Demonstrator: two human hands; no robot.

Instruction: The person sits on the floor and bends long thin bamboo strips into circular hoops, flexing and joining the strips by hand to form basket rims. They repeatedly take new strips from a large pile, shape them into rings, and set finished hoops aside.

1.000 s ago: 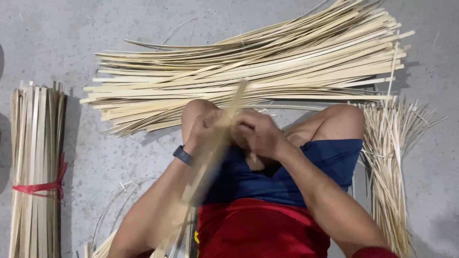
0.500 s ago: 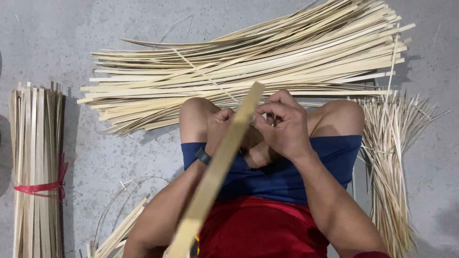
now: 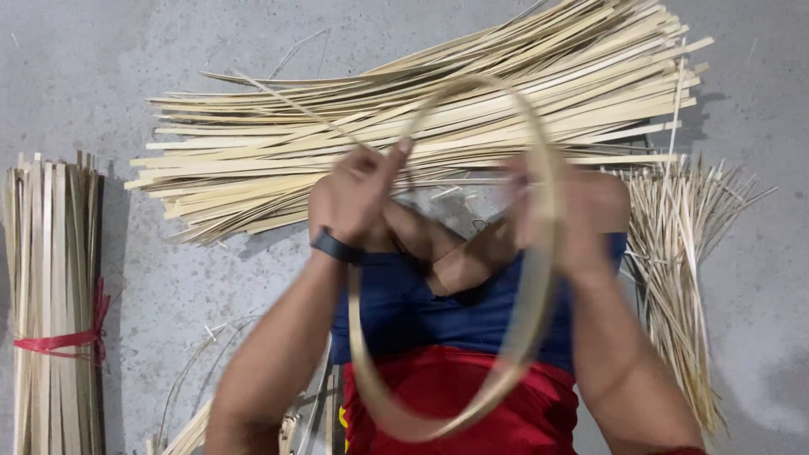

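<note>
A single head-worn camera looks steeply down from close above the person's lap, facing the grey concrete floor ahead of the knees. The pile of bamboo strips crosses the top of the view, and a tied bundle of strips stands at the left edge.

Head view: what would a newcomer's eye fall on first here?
First, the pale hoop, a strip bent into a ring, held up at centre by the left hand and the blurred right hand. Behind it lies a big strip pile on the floor; a bundle tied in red stands far left.
</note>
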